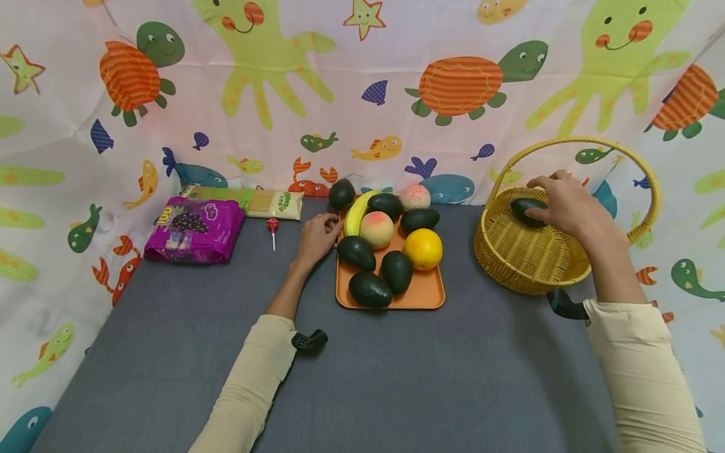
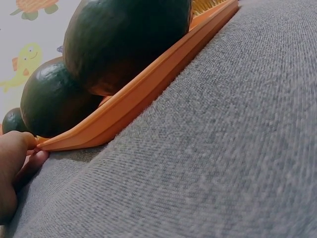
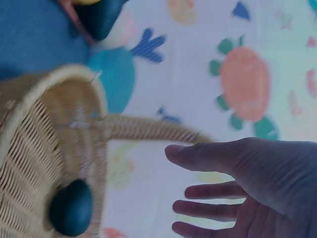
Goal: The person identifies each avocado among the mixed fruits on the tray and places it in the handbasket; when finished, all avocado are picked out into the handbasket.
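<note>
My left hand (image 1: pixel 319 238) pinches the left rim of an orange tray (image 1: pixel 419 297), with the thumb and a finger on either side of the edge in the left wrist view. On the tray lie several avocados (image 1: pixel 370 289), a banana (image 1: pixel 355 217), two peaches (image 1: pixel 376 229) and an orange (image 1: pixel 423 249). My right hand (image 1: pixel 566 204) is over a yellow wicker basket (image 1: pixel 521 267), below its arched handle. One avocado (image 3: pixel 72 208) lies inside the basket. The right wrist view shows the right hand's fingers (image 3: pixel 213 191) extended, apart from that avocado and holding nothing.
Left of the tray lie a purple grape-picture bag (image 1: pixel 195 229), a long noodle-like packet (image 1: pixel 272 202) and a red lollipop (image 1: pixel 273 226). A cloth with sea-animal prints (image 1: pixel 351 75) hangs behind the grey table (image 1: pixel 425 377). The basket handle (image 1: pixel 651 182) arches up high.
</note>
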`<action>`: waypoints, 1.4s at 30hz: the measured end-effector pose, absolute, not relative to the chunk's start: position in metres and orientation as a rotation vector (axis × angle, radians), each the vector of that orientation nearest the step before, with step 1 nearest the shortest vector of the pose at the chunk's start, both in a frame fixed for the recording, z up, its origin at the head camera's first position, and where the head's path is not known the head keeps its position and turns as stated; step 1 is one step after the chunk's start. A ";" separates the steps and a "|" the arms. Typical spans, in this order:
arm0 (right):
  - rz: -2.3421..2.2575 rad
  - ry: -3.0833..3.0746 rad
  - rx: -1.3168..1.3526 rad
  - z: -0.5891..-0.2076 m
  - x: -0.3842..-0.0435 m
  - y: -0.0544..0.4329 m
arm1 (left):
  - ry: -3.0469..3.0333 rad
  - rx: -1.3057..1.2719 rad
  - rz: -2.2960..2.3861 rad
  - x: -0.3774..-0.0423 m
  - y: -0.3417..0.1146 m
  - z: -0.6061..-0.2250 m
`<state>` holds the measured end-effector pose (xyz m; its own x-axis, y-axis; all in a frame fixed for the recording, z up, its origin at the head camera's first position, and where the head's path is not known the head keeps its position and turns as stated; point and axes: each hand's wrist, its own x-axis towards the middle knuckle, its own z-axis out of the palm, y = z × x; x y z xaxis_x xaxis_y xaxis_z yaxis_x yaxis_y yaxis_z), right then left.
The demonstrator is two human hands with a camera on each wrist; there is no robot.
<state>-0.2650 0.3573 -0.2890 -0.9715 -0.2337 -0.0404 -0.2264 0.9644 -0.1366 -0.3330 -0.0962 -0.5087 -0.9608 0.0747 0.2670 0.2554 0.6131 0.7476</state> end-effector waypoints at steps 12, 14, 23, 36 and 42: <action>-0.360 3.179 -0.551 -0.274 -0.212 0.281 | -2.643 -0.271 -1.272 -0.334 -0.097 -0.507; -0.429 3.163 -0.622 -0.275 -0.207 0.270 | -2.646 -0.272 -1.276 -0.334 -0.097 -0.506; -0.516 3.019 -0.904 -0.314 -0.208 0.218 | -2.616 -0.285 -1.268 -0.333 -0.096 -0.505; -0.398 2.953 -0.952 -0.375 -0.217 0.175 | -2.633 -0.266 -1.260 -0.332 -0.096 -0.507; -0.363 2.976 -0.947 -0.385 -0.219 0.170 | -2.635 -0.280 -1.258 -0.334 -0.097 -0.510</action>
